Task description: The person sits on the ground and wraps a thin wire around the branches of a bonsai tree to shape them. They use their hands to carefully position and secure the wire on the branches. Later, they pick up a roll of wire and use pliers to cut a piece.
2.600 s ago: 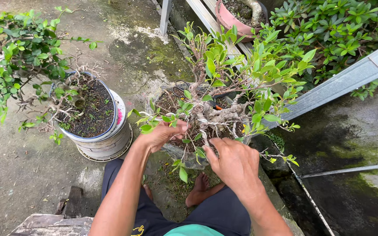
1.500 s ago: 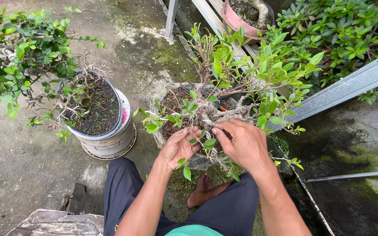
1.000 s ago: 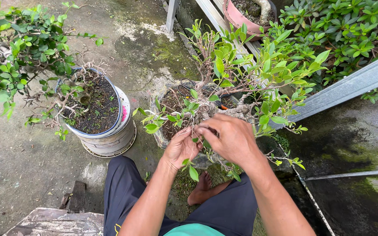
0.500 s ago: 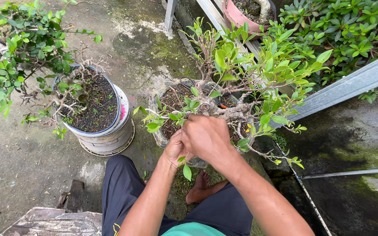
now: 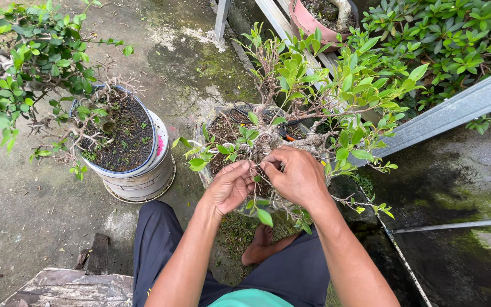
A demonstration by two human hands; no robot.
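Observation:
A small bonsai-like tree [image 5: 313, 91] with green leaves grows from a round pot of dark soil [image 5: 223, 128] in front of me. My left hand [image 5: 231, 185] and my right hand [image 5: 296, 173] meet at a thin low twig [image 5: 255, 168] on the near side of the tree. The fingertips of both hands pinch that twig, left from below, right from above. A pair of scissors [image 5: 242, 108] with dark handles lies on the soil behind the trunk.
A second potted tree in a white bucket [image 5: 143, 165] stands to the left on wet concrete. A pink pot [image 5: 308, 20] sits behind. A grey metal rail [image 5: 456, 108] runs diagonally at right, with shrubs beyond. My bare foot [image 5: 257, 250] rests below the pot.
My hands have shifted from the lower trunk to a thin twig on the near side. The right hand moved left across the pot, and both hands now pinch together.

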